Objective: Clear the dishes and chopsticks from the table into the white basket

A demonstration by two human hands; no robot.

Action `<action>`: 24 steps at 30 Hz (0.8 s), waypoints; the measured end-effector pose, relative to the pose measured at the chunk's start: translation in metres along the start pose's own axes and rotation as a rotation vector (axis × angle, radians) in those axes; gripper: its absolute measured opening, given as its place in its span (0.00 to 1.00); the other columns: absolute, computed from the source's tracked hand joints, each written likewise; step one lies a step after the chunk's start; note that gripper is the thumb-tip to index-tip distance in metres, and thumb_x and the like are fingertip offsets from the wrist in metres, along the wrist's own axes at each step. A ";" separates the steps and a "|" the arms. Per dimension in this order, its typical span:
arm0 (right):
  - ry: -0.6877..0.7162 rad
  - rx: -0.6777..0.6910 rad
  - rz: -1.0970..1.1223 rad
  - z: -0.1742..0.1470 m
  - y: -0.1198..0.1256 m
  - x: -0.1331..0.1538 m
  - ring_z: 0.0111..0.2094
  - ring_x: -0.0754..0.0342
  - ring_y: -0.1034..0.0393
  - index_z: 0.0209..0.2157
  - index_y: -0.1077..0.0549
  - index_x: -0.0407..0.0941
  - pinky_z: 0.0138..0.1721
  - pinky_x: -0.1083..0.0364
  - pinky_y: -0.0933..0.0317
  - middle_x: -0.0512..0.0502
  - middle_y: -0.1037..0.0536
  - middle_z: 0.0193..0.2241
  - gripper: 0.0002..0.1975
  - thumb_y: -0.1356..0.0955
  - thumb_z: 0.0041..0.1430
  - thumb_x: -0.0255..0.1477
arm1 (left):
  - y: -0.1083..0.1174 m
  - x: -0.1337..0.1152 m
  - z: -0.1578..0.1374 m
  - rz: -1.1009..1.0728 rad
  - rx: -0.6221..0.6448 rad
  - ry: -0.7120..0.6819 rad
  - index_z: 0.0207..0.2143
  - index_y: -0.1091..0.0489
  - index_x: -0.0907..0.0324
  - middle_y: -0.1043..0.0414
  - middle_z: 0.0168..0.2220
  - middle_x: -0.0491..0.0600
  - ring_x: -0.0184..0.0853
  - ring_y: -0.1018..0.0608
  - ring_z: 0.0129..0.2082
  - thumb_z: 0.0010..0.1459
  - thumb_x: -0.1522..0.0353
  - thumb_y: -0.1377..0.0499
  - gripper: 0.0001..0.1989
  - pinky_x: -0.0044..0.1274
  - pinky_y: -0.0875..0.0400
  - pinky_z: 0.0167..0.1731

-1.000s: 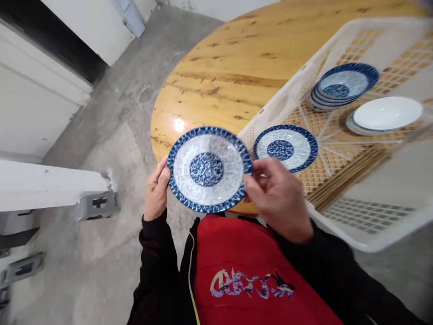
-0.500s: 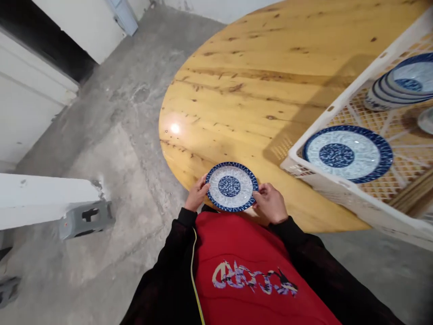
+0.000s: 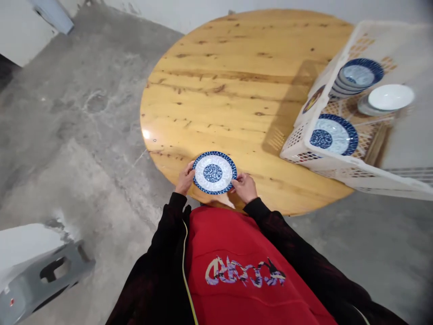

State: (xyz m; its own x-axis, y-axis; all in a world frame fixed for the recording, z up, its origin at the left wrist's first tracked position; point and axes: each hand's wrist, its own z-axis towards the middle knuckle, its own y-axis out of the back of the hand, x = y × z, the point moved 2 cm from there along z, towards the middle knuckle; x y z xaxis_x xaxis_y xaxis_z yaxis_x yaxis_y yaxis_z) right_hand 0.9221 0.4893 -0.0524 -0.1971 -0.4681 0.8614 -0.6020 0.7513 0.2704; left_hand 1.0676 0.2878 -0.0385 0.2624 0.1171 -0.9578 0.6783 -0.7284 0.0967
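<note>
A round plate (image 3: 225,176) with a dark blue rim and a blue patterned centre is held level between my two hands, over the near edge of the wooden table (image 3: 216,104). My left hand (image 3: 184,179) grips its left rim, thumb on top and fingers underneath. On the opposite side my right hand (image 3: 245,187) pinches the rim close to its lower right. The fingers under the plate are mostly hidden. Whether the plate touches the table I cannot tell.
A white plastic crate (image 3: 320,155) stands on the table's right side. Inside are a similar plate (image 3: 341,133), stacked patterned bowls (image 3: 360,74) and white bowls (image 3: 390,97). At lower left, a grey plastic stool (image 3: 30,286) is on the concrete floor (image 3: 111,189).
My view has swung right, so more of the crate and table shows. The plate stays in both hands, slightly farther from my body.
</note>
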 end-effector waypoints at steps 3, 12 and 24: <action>-0.036 -0.009 0.043 0.009 -0.019 0.005 0.17 0.51 0.28 0.28 0.39 0.50 0.16 0.56 0.36 0.56 0.30 0.16 0.10 0.32 0.46 0.31 | 0.011 -0.004 0.018 -0.025 -0.024 -0.023 0.50 0.23 0.60 0.20 0.48 0.51 0.41 0.22 0.49 0.53 0.67 0.40 0.21 0.31 0.30 0.54; -0.099 -0.052 0.074 0.016 -0.050 0.001 0.20 0.49 0.26 0.28 0.38 0.50 0.21 0.54 0.31 0.54 0.28 0.16 0.10 0.32 0.47 0.25 | 0.031 0.009 0.054 -0.026 0.059 -0.080 0.46 0.22 0.61 0.20 0.49 0.53 0.44 0.23 0.54 0.52 0.68 0.40 0.18 0.34 0.31 0.58; -0.106 -0.114 0.074 0.026 -0.067 0.010 0.20 0.48 0.25 0.29 0.39 0.50 0.22 0.53 0.32 0.53 0.28 0.17 0.10 0.32 0.50 0.23 | 0.040 0.028 0.099 0.006 0.121 -0.089 0.49 0.24 0.64 0.23 0.55 0.57 0.44 0.25 0.60 0.52 0.74 0.43 0.21 0.36 0.36 0.63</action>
State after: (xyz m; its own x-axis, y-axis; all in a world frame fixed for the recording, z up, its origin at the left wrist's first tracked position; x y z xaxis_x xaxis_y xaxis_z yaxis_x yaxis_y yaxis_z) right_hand 0.9400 0.4223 -0.0734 -0.3221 -0.4515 0.8321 -0.4926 0.8305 0.2600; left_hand 1.0342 0.1947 -0.0882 0.2001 0.0560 -0.9782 0.5878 -0.8056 0.0742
